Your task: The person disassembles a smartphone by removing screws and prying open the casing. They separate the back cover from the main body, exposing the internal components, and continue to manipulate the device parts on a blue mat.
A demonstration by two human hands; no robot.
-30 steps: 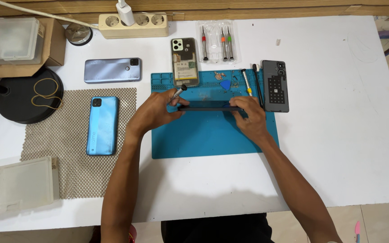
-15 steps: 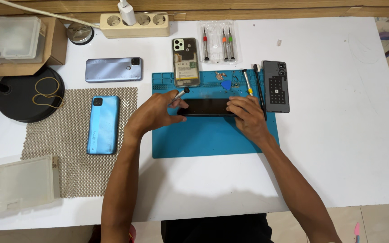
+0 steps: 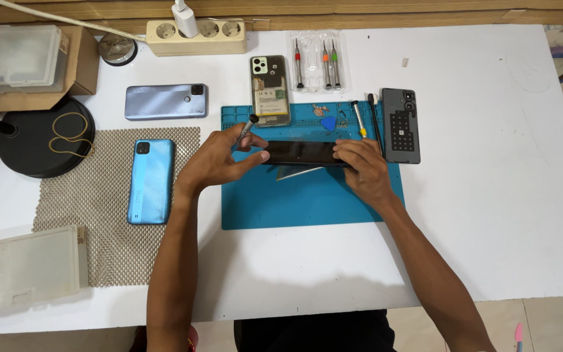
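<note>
Two hands worked at the centre of the frame, over a blue rubbery work mat [image 3: 307,208]. Between them we gripped one dark phone [image 3: 304,152], a long glossy slab held on edge just above the mat: our left hand [image 3: 219,160] closed on its left end while also pinching a slim metal screwdriver [image 3: 247,126], and our right hand [image 3: 363,168] closed on its right end.

Four more phones or phone parts lay about. One opened phone [image 3: 270,90] with bare innards sat at the mat's top edge, one grey back cover [image 3: 401,125] at the mat's right edge, one lilac phone [image 3: 165,102] on the white table [image 3: 490,195] to the upper left, and one light blue phone [image 3: 150,181] on a beige mesh pad [image 3: 99,215].

Three small screwdrivers with red, orange and green collars sat in a clear plastic case [image 3: 317,60] at top centre. One cream power strip [image 3: 195,30] with one white plug lay above. One round black lamp base [image 3: 43,137] carried a rubber band, and one translucent plastic box [image 3: 24,267] with a green label sat at lower left.
</note>
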